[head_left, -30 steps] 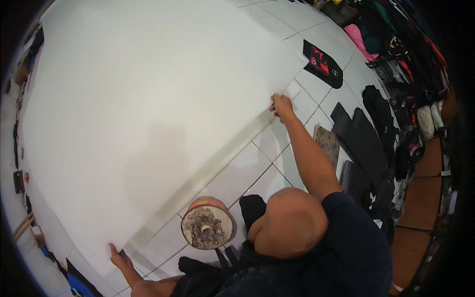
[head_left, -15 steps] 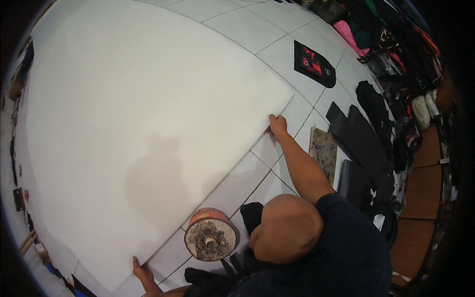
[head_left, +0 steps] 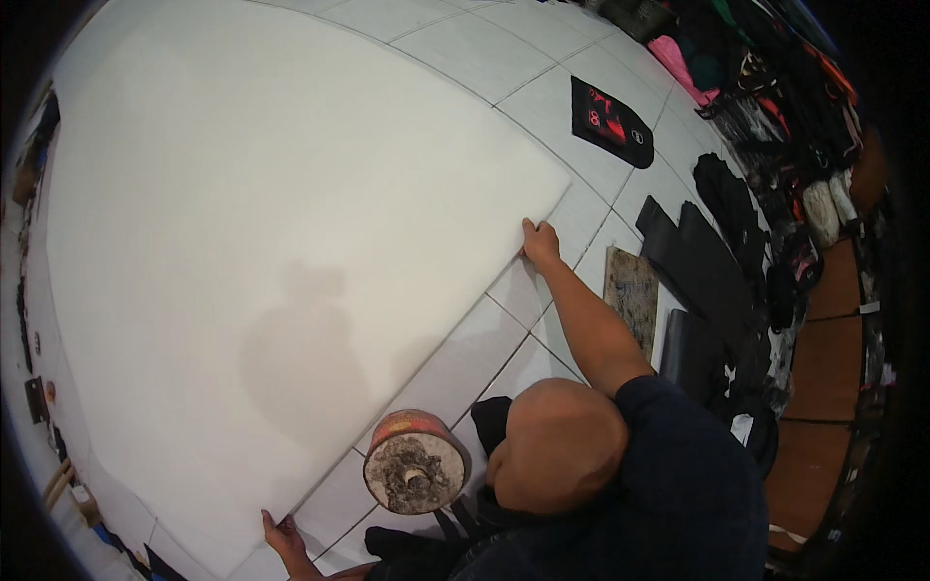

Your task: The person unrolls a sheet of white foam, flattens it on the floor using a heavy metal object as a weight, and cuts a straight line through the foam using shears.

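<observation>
A large white sheet (head_left: 194,194) is spread over the tiled floor and fills the left and middle of the view. My right hand (head_left: 540,242) pinches its near edge close to the right corner, the thumb on top and the fingers partly hidden. At the lower left, my left hand (head_left: 282,535) grips the same edge further along, thumb upward, its other fingers mostly out of sight. Between my hands, just off the sheet's edge, stands a round reddish drum-like object (head_left: 415,470) with a stained, worn top and a small pale ring in its middle.
Beyond my right hand lie a black panel with a red print (head_left: 610,124), a speckled worn slab (head_left: 631,302) and dark flat pieces (head_left: 693,254). Piled bags and cloth (head_left: 765,116) line the right side, near brown panels (head_left: 819,368). Small items (head_left: 85,502) lie along the left edge.
The whole view has shifted very slightly. Both hands keep their hold on the sheet's edge, in nearly the same places.
</observation>
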Demonstrator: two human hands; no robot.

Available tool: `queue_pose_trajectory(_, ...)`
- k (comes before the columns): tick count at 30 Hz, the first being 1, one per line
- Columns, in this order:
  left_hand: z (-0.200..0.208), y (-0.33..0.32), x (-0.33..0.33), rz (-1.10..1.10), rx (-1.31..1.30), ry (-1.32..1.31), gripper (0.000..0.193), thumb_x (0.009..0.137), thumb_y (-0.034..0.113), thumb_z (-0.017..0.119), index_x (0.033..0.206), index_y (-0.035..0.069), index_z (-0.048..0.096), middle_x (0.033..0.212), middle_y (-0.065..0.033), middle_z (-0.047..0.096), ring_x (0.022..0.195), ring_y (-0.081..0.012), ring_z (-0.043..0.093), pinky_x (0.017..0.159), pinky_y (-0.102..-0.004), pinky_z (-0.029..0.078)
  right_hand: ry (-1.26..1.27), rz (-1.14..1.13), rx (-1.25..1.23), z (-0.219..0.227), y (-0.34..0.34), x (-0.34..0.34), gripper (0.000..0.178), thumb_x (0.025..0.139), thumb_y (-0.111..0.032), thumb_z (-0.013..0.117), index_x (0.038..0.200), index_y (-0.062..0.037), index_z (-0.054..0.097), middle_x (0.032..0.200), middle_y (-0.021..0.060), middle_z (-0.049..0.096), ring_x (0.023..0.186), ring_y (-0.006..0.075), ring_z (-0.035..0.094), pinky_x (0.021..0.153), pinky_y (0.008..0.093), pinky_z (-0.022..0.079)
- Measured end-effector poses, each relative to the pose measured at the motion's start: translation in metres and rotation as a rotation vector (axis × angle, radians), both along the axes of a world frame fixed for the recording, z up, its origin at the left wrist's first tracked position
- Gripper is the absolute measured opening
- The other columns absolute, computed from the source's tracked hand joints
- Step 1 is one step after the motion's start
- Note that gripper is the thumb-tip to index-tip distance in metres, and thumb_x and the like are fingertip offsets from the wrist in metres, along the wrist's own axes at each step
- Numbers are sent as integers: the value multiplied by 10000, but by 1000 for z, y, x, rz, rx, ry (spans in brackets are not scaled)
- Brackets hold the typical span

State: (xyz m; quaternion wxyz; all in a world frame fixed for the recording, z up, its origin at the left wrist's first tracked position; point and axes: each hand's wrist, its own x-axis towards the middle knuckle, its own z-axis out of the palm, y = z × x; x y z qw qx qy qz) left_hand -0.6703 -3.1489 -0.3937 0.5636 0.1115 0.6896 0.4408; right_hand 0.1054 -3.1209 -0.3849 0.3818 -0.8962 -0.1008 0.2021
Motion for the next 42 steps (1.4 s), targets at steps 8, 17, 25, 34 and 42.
queue_pose_trajectory(8, -6, -3, 0, 78, 46, -49, 332, 909, 331, 548, 1079, 45, 548, 1031, -82, 615, 890, -189, 586, 723, -273, 477, 10, -26, 26, 0, -1, 4, 434, 920, -377, 513, 788, 36, 532, 590, 105, 558, 462, 188, 549, 473, 341, 465)
queue_pose_trajectory(17, 4, 1, 14, -8, -23, 141, 403, 898, 340, 565, 1095, -12, 550, 1031, -100, 592, 941, -218, 563, 759, -340, 465, 57, 50, -104, 5, -7, 47, 450, 809, -401, 659, 788, 42, 586, 623, 115, 593, 541, 203, 560, 561, 323, 466)
queue_pose_trajectory(25, 0, -4, -3, -85, 4, 162, 436, 910, 317, 530, 1160, -40, 508, 1120, -139, 569, 1015, -267, 549, 852, -411, 443, -279, -30, -159, 5, 12, 130, 487, 794, -406, 674, 984, 31, 572, 880, 161, 628, 828, 245, 608, 753, 349, 484)
queue_pose_trajectory(34, 39, 14, 51, -62, -100, 212, 448, 953, 277, 469, 1245, -63, 461, 1217, -168, 530, 1098, -289, 494, 901, -422, 411, -473, 94, -252, -1, 22, 179, 485, 778, -371, 670, 1099, -13, 607, 1076, 191, 632, 1027, 325, 599, 888, 369, 460)
queue_pose_trajectory(42, 43, 16, 57, -38, -122, 73, 486, 920, 318, 509, 1240, -47, 477, 1194, -156, 567, 1086, -297, 525, 928, -411, 420, -288, 71, -164, -13, 15, 203, 430, 826, -365, 617, 979, 35, 652, 902, 186, 669, 808, 274, 643, 751, 357, 485)
